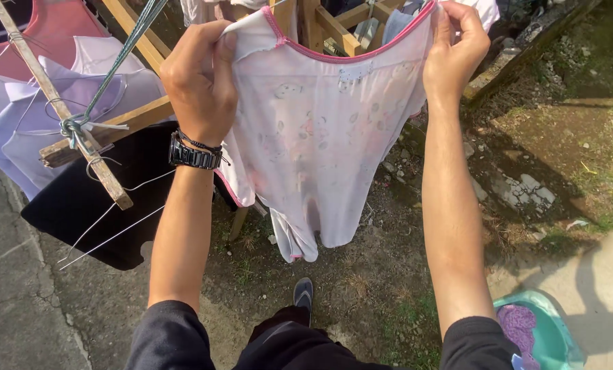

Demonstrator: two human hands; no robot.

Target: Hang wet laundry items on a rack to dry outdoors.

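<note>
I hold up a thin white garment (320, 130) with pink trim and faint printed figures, spread wide between both hands. My left hand (198, 79), with a dark watch and a cord at the wrist, grips the garment's upper left edge. Its upper right corner is pinched by my right hand (456, 51). The cloth hangs down in front of a wooden drying rack (323, 27), and sunlight shines through it.
At left, lilac, white, pink and black clothes (80, 89) hang on wire hangers from wooden poles tied with cord. A teal basin (556, 336) with purple cloth sits at lower right. Below are dirt, stones and concrete, and my sandalled foot (303, 294).
</note>
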